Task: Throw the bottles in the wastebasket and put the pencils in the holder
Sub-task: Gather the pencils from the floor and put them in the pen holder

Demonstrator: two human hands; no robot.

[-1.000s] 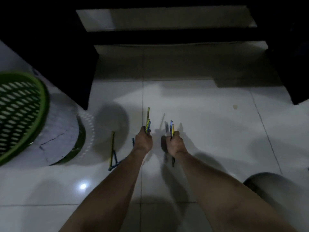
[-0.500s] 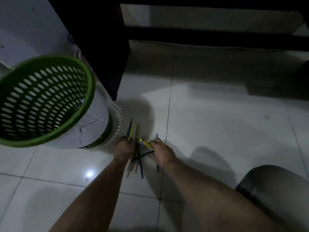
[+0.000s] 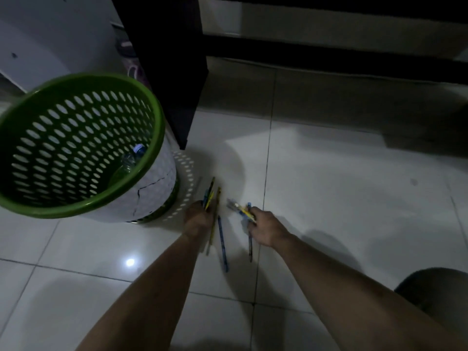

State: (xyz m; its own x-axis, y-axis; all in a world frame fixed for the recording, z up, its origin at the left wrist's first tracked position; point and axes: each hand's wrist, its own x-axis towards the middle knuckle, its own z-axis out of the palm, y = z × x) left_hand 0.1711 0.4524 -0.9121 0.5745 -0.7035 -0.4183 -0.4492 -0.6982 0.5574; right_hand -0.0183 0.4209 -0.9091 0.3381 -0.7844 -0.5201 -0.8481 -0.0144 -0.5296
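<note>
My left hand (image 3: 198, 219) is closed around a bundle of pencils (image 3: 209, 196) whose tips stick up toward the basket. My right hand (image 3: 266, 226) grips a few more pencils (image 3: 240, 210), blurred, pointing left. A blue pencil (image 3: 222, 245) lies on the floor tiles between the two hands, and a dark pencil (image 3: 250, 247) lies under my right hand. The green perforated wastebasket (image 3: 152, 138) stands at the left, with a clear plastic bottle (image 3: 129, 160) inside. No pencil holder is in view.
A dark furniture leg (image 3: 172, 72) stands right behind the basket, with a dark crossbar (image 3: 329, 59) running to the right. A dark rounded object (image 3: 435, 292) sits at the lower right. The floor is glossy white tile (image 3: 342, 186).
The view has swung left, bringing the basket fully into sight. Both hands moved left toward it, still holding pencils, and my right hand has drawn back from the left one.
</note>
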